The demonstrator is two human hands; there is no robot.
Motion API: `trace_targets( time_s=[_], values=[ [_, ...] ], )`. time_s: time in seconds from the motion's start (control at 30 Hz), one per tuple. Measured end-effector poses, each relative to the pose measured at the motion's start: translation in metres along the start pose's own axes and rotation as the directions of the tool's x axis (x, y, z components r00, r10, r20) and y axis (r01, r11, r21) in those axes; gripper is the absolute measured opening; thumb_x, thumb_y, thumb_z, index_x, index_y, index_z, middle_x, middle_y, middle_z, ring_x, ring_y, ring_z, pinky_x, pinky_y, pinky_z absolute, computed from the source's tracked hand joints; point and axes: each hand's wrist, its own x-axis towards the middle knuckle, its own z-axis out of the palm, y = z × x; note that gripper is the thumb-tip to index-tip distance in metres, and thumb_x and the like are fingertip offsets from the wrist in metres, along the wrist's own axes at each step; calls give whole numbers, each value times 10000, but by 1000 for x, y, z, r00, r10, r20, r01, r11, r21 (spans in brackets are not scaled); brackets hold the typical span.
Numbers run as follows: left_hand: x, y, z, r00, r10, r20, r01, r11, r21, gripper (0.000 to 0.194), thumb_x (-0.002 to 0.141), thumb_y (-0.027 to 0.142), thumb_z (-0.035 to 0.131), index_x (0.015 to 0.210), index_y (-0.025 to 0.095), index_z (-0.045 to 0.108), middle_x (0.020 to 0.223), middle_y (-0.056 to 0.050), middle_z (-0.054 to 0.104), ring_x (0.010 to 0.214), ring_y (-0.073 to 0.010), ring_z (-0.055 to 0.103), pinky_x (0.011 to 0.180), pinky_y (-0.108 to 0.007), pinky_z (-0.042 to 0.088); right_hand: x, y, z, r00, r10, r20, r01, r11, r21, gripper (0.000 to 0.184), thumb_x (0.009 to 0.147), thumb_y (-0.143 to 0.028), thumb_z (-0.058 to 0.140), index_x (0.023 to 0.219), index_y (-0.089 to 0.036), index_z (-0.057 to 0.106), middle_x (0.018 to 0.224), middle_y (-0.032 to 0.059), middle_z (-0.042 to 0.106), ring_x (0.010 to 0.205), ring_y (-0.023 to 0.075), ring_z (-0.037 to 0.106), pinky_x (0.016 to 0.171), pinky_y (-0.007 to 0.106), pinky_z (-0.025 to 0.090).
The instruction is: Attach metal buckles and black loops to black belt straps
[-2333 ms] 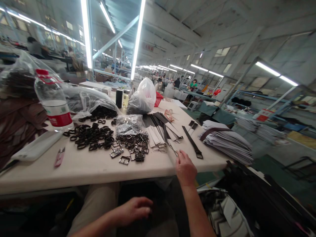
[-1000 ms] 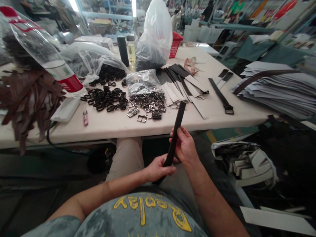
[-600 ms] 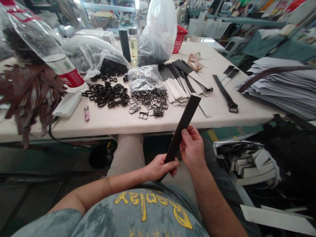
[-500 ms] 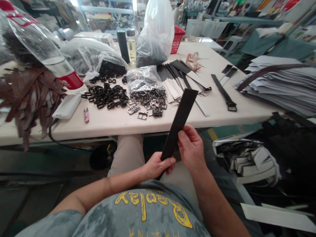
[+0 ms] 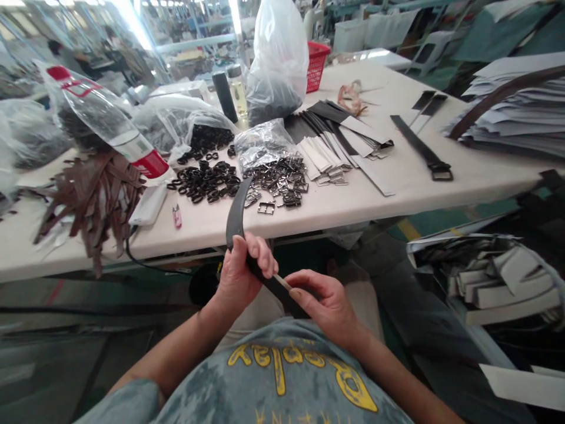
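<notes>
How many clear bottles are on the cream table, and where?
2: a large clear plastic bottle with a red cap at left, beside the brown strips, and a small clear bottle of yellowish liquid farther back, beside the black cylinder. Translucent plastic bags may hide others.

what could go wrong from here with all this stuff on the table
The black strap is curved in the left hand, so bending it harder might crease it. Its free end overlaps the buckles in view; I can't tell if they touch, but a swing could scatter them. Some brown strips hang over the table's front edge and might slip off if snagged.
</notes>
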Motion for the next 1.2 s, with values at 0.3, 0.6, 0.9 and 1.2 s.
trace_targets(
  time_s=[0.3,0.6,0.9,1.2],
  values=[
    [-8,5,4,994,-61,-90,54,995,-86,487,856,576,620,633,185,433,536,70,458,454,-64,495,508,-188,482,-1,14,6,986,164,14,-164,968,192,214,874,-362,650,907,-198,784,796,22,745,698,152,655,643,241,509],
    [-10,7,4,999,-46,-29,39,979,-200,450,834,495,687,613,168,471,529,77,484,407,-41,456,487,-158,466,-2,22,3,929,284,238,-366,803,470,348,820,-493,727,946,-172,778,784,28,737,664,122,634,623,214,470],
    [4,17,-14,826,244,507,-106,952,-286,485,851,535,647,505,215,530,332,94,407,190,-49,297,292,-185,328,5,12,12,693,379,614,-698,565,440,546,704,-613,763,972,-141,712,666,23,681,490,95,568,442,174,399],
    [11,16,-42,991,2,-137,-29,980,-197,570,639,546,836,1101,264,658,1057,-17,720,857,-154,709,784,-257,568,17,-3,8,940,324,105,-340,912,229,301,779,-432,745,780,-178,583,673,-53,506,585,86,422,531,203,342]
  ],
)
